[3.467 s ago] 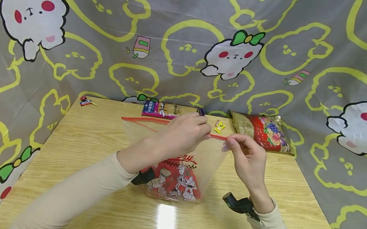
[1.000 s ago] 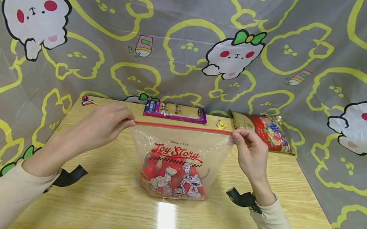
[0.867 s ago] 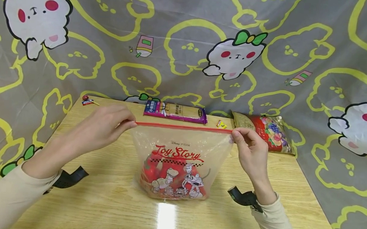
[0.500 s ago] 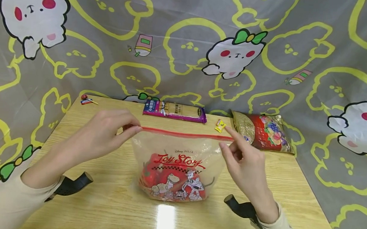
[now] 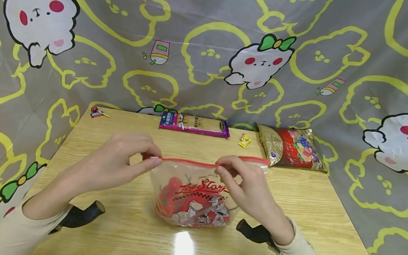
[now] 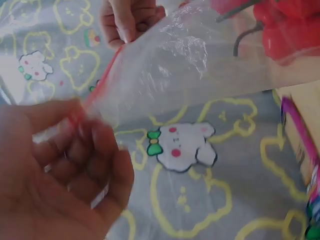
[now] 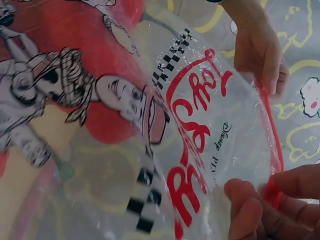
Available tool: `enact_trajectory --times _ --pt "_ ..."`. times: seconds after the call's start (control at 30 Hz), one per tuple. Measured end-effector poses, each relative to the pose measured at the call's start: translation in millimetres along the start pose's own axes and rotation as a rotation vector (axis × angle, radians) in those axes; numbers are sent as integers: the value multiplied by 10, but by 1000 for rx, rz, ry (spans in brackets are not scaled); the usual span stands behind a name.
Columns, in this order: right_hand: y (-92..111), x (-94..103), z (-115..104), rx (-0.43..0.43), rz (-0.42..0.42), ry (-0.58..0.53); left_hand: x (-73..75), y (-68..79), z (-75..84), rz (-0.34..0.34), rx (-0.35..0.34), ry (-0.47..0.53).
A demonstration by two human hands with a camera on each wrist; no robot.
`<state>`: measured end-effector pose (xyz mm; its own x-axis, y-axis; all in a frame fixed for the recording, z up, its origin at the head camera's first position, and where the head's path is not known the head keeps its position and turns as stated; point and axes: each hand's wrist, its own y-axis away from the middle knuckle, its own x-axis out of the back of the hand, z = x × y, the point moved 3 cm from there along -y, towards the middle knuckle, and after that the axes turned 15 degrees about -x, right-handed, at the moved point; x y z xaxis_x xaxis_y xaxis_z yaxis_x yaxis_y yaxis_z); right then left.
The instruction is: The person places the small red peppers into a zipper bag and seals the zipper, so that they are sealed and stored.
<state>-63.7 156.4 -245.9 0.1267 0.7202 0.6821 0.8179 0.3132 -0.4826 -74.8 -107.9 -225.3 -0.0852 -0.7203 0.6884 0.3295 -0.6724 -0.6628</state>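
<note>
A clear zip bag (image 5: 201, 213) with a red zip strip and "Toy Story" print stands on the table in the head view. Red glossy vegetables (image 5: 169, 190) with green stems show through its plastic. At the left end of the strip, my left hand (image 5: 121, 162) pinches it between thumb and fingers. My right hand (image 5: 247, 183) pinches the strip right of its middle, and the strip's right end sticks out beyond that hand. In the right wrist view, thumb and fingertips (image 7: 280, 187) grip the red strip. The left wrist view has the bag (image 6: 185, 60) stretched out from my left hand (image 6: 75, 170).
Along the back of the wooden table (image 5: 120, 214) lie a lollipop (image 5: 98, 112), a purple-edged noodle packet (image 5: 194, 125), a small yellow wrapped candy (image 5: 244, 141) and a gold-and-red bag (image 5: 294, 147) with fruit print. A patterned grey cloth (image 5: 206, 48) hangs behind.
My left hand went from mid-strip to the left end of the strip. My right hand left the right end and slid leftward along it. The bag's top has lowered.
</note>
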Motion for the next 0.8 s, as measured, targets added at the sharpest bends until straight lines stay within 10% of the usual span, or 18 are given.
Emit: enact_trajectory --times 0.27,0.6,0.8 --pt "13 169 67 -71 -12 -220 -353 98 32 -73 6 693" --pt "-127 177 83 -89 -71 -556 -1392 388 -574 210 794 840" --pt "-225 121 -27 98 -127 -689 -1801 506 -678 434 1034 1158"
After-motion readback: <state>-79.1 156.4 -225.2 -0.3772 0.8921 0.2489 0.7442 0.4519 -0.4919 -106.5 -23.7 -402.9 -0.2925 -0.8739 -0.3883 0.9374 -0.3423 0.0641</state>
